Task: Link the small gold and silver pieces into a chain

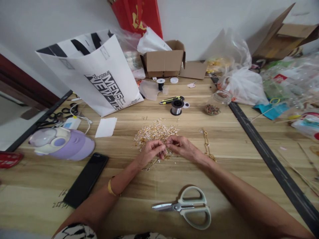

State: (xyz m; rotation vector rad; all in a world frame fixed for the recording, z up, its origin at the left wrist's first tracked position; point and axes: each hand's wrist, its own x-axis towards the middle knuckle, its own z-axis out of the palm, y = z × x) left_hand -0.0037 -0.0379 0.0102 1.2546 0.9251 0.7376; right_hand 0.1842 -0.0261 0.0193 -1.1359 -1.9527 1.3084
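My left hand (155,150) and my right hand (177,144) meet fingertip to fingertip over the wooden table. Both are closed in a pinch; what lies between the fingers is too small to make out. Just behind them spreads a pile of small gold and silver beads or charms (157,129). Below my left hand a thin chain (148,168) lies on the table, partly hidden by the fingers. To the right of my right hand rests a gold chain (206,142). Nearer to me lie scissors (184,206) with pale grey handles, their blades pointing left.
A spool of silver wire (176,108), a yellow cutter knife (170,100) and a jar of beads (213,109) stand behind the pile. On the left are a black phone (86,179), a purple bottle (66,142) and a white bag (97,76). A cardboard box (164,62) stands behind.
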